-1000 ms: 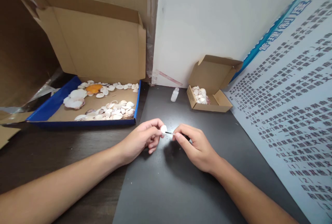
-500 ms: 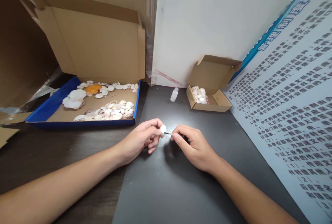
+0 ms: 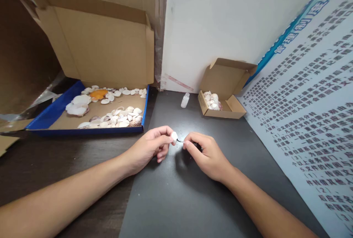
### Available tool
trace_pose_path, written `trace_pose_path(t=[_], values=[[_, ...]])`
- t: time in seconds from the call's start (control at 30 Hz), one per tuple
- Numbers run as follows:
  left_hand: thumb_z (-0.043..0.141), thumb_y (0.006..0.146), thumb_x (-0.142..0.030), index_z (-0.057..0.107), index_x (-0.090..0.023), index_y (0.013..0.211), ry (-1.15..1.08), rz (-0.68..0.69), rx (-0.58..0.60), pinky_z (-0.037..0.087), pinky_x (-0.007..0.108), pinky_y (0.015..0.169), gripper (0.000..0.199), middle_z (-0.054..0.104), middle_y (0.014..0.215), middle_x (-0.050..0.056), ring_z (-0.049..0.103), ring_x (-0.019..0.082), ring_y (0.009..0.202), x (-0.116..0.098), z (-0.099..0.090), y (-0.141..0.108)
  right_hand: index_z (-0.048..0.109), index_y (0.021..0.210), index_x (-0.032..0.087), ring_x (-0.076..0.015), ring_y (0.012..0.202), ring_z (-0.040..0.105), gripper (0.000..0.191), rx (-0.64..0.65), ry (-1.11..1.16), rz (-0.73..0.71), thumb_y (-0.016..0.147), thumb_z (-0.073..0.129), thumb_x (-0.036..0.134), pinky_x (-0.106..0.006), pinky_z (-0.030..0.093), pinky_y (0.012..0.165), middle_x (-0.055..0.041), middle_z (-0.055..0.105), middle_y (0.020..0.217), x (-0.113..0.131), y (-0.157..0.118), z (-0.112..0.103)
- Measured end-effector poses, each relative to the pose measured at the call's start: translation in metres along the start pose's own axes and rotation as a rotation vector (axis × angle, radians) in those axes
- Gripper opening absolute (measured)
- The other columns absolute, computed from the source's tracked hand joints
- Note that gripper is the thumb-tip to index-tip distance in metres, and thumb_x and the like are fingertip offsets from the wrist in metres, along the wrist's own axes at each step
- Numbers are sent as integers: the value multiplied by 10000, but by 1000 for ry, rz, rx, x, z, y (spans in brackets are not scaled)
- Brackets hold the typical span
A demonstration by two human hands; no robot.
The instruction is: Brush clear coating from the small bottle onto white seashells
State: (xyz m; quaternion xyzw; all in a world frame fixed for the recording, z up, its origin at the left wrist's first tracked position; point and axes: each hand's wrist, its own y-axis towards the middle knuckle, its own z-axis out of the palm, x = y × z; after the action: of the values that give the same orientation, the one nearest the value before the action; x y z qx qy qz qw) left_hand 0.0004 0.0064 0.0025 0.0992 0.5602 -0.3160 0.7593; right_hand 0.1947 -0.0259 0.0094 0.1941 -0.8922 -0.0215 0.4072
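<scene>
My left hand (image 3: 156, 144) pinches a small white seashell (image 3: 174, 136) between thumb and fingertips, above the dark mat. Facing it, my right hand (image 3: 208, 153) is closed on a thin applicator brush (image 3: 180, 141) with a dark tip. That tip points left and meets the shell's right edge. Part of the brush is hidden inside my right fingers, where something black shows. Beyond both hands, a small clear bottle (image 3: 185, 100) with whitish contents stands on the mat.
At left, an open blue-sided cardboard box (image 3: 60, 118) holds many shells, one of them orange. A smaller open cardboard box (image 3: 224, 114) with shells sits at the back right. A white panel (image 3: 220, 21) rises behind, and a printed board (image 3: 311, 120) leans at right.
The seashell has turned slightly in my left fingers. The brush tip has shifted a little right and up and looks more bent against the shell's edge.
</scene>
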Motion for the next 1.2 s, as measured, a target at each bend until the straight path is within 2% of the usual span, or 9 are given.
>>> trace_pose_path(t=[0.1, 0.3, 0.5, 0.73, 0.97, 1.2], values=[[618, 805, -265, 536, -175, 811, -7, -8, -22, 316, 159, 403, 123, 343, 483, -90, 265, 61, 446, -1, 1, 0, 536, 684, 186, -121, 603, 486, 237, -16, -4, 46, 912, 472, 184, -239, 348, 591, 25, 549, 632, 0, 0, -1], [627, 809, -275, 545, -177, 819, -16, -29, -38, 298, 168, 422, 128, 332, 506, -83, 254, 68, 471, -3, 1, -2, 567, 750, 184, -126, 660, 528, 226, 4, 47, -43, 943, 458, 225, -241, 382, 649, 10, 596, 710, 1, -2, 0], [655, 793, -295, 546, -176, 806, -30, -31, -30, 278, 171, 427, 163, 322, 506, -85, 234, 66, 474, -4, 1, -2, 543, 695, 185, -121, 602, 490, 247, -50, -7, 65, 928, 465, 208, -240, 349, 593, 27, 547, 627, 0, 0, -1], [668, 790, -298, 540, -176, 801, -37, -22, -34, 278, 171, 432, 177, 328, 514, -85, 244, 63, 476, -4, 2, -3, 560, 750, 185, -120, 655, 522, 227, 11, 59, -37, 945, 455, 234, -235, 379, 646, 16, 585, 703, 1, -2, -1], [659, 805, -292, 539, -177, 816, -50, -17, -26, 266, 171, 428, 166, 331, 509, -85, 252, 63, 471, -3, 1, -2, 496, 655, 186, -106, 566, 450, 261, -46, 15, 83, 913, 459, 207, -229, 329, 562, 41, 494, 584, 0, 0, -1], [650, 817, -277, 522, -181, 797, -44, -6, -26, 274, 171, 428, 161, 331, 519, -85, 260, 61, 471, -3, 1, -3, 554, 726, 184, -107, 603, 489, 236, 21, 50, 2, 936, 460, 238, -221, 357, 601, 34, 549, 639, 2, -2, 0]])
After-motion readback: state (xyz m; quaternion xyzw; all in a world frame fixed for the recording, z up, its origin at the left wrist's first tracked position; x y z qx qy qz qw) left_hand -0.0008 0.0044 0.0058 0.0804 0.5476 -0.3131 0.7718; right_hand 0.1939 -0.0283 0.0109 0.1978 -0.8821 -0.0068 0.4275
